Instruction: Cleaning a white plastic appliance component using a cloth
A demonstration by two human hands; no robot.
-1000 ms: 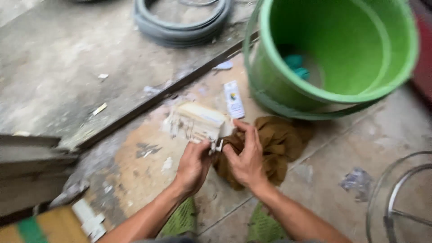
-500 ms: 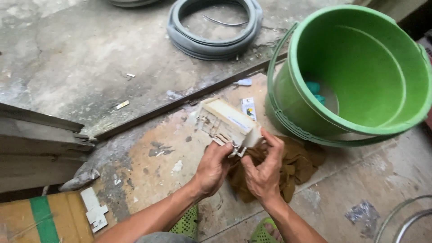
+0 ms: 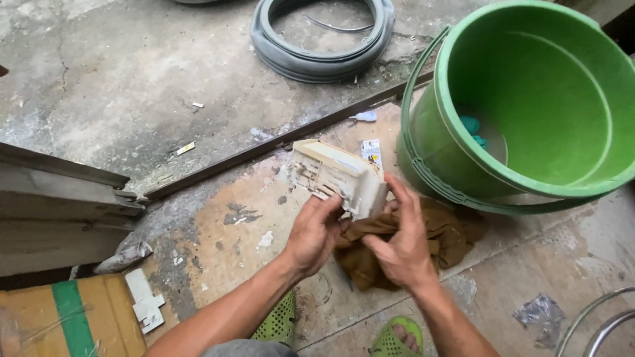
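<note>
From the head view, the green bucket (image 3: 529, 112) sits tipped on the stained floor, its mouth turned toward the camera, with something teal lying inside at the bottom. Just beside the bucket's lower left wall, both hands meet on a cream plastic housing (image 3: 337, 175), a boxy, dirt-marked part held tilted above the floor. The left hand (image 3: 314, 235) grips the housing's near lower edge, fingers curled up against it; the right hand (image 3: 400, 241) closes on its right end, thumb and forefinger pinching the corner nearest the bucket. Under the hands, touching the bucket's base, lies a crumpled brown rag (image 3: 443, 231). A small printed card (image 3: 372, 152) lies flat on the floor between the housing and the bucket. Beyond the bucket's left side, past a dark metal strip, a grey rubber ring gasket (image 3: 324, 39) rests on bare concrete. Well to the left of the bucket, at the frame's lower corner, is a cardboard box with green tape (image 3: 66, 320). Green perforated sandals (image 3: 393, 337) show below the hands.
</note>
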